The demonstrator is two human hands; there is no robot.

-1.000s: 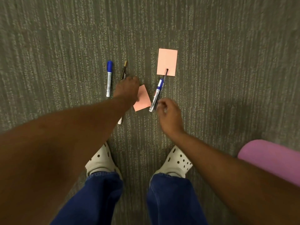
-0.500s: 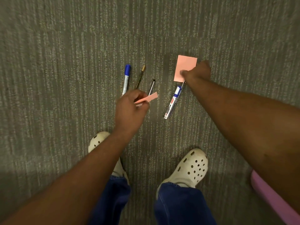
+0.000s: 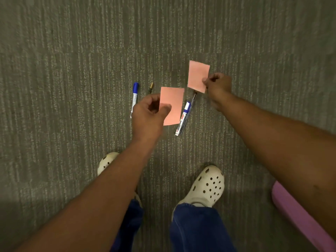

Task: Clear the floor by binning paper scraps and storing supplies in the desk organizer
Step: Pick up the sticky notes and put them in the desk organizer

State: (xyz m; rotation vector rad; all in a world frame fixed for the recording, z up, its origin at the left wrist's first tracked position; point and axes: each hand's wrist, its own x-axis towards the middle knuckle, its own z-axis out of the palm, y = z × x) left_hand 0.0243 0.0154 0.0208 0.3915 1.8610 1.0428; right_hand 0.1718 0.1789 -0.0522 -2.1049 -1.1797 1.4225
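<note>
Above the carpet [image 3: 72, 88] we pinch a pink paper [image 3: 173, 108] with our left hand [image 3: 149, 113]. Our right hand [image 3: 218, 86] pinches another pink paper [image 3: 197, 75]. Down on the floor lie two blue markers [image 3: 135, 95] and thin pens [image 3: 151, 87].

Only one thing carries print: the blue-capped marker [image 3: 183, 118] lying on the carpet floor [image 3: 72, 70] has a white barrel with a red mark and a line of dark lettering along it, but the letters are too small and blurred to read. The other blue-capped marker [image 3: 134, 98] on the floor shows faint print that is likewise unreadable.
</note>
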